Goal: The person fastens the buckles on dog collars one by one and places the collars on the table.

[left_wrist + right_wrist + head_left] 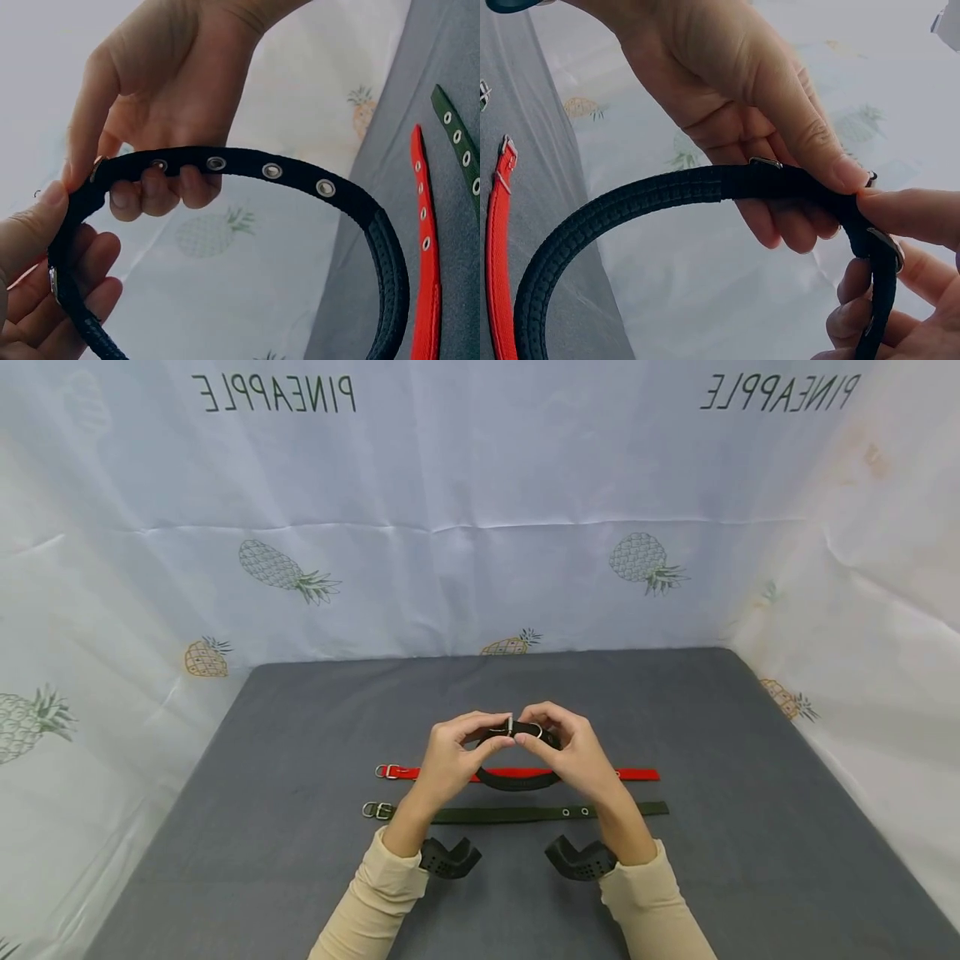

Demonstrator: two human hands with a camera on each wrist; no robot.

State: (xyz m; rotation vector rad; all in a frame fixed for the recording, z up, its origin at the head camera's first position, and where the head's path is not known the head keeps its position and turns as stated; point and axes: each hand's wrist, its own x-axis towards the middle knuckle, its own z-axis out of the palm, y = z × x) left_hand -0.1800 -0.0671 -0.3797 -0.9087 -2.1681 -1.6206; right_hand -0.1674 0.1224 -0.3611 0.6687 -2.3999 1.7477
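Observation:
A black collar (517,783) forms a loop held up between both hands over the table. My left hand (452,762) pinches its buckle part, and a metal buckle (511,725) shows between the fingertips. With thumb and fingers, my right hand (576,758) grips the other end of the strap, close against the left fingertips. In the left wrist view, metal-rimmed holes (271,171) run along the strap at the right hand's fingers. A padded, stitched section (622,206) of the collar curves down in the right wrist view. The strap's tip is partly hidden by fingers.
A red collar (637,774) lies straight on the grey table (315,718) behind the hands. Nearer, a green collar (495,815) lies parallel to it, under the forearms. White curtains (450,585) printed with pineapples stand at the back and sides.

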